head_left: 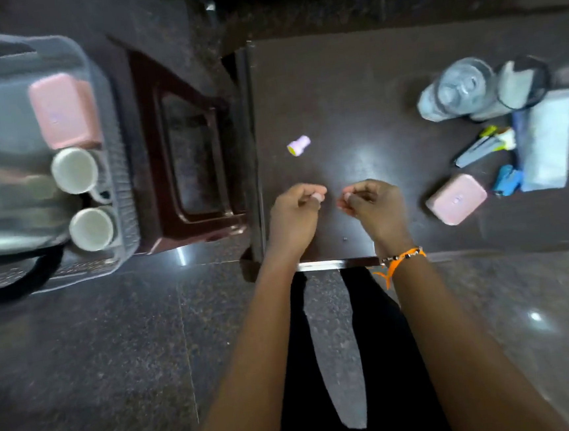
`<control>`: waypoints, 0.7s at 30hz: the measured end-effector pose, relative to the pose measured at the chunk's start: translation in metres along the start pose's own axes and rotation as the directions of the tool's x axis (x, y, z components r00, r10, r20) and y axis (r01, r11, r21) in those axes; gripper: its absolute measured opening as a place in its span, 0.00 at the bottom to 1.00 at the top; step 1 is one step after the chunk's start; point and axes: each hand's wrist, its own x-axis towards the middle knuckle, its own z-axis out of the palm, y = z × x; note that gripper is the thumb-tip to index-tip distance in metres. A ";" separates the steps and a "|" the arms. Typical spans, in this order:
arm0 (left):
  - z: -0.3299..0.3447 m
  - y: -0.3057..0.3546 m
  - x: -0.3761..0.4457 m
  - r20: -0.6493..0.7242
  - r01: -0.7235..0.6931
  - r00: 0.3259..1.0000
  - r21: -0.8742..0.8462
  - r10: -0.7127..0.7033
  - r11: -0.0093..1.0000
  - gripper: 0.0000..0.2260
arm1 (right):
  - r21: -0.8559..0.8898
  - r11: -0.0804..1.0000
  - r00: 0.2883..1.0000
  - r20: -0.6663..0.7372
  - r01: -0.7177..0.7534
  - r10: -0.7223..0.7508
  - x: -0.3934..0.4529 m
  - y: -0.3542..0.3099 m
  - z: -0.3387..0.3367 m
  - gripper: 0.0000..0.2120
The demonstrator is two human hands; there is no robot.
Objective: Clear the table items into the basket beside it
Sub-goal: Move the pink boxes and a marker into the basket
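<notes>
Open table [350, 82] centre, only a small pink cap [299, 145] there; clutter along the right edge.

basket [115, 182] left of table [350, 82] | cups [74, 170] in basket | box [456, 199] on table right

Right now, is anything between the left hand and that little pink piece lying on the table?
Nothing visible. The left hand is loosely closed over the table's near edge, and only bare tabletop separates it from the small pink piece beyond it.
</notes>
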 end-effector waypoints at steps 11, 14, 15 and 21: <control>0.175 0.009 0.017 0.252 0.044 0.957 0.364 -0.144 0.930 0.09 | -0.033 0.995 0.935 -0.346 -0.095 0.078 0.076 0.068 -0.171 0.05; 0.209 0.014 0.026 0.231 0.023 0.961 0.483 -0.153 0.875 0.11 | -0.213 0.977 0.954 -0.297 -0.019 -0.046 0.097 0.066 -0.195 0.12; 0.218 0.015 0.030 0.218 0.011 0.965 0.520 -0.146 0.854 0.12 | -0.256 0.966 0.967 -0.239 0.019 -0.083 0.104 0.063 -0.198 0.15; 0.253 0.018 0.049 0.135 0.003 0.982 0.678 -0.129 0.735 0.13 | -0.609 0.784 0.990 0.017 0.121 -0.139 0.146 0.053 -0.203 0.21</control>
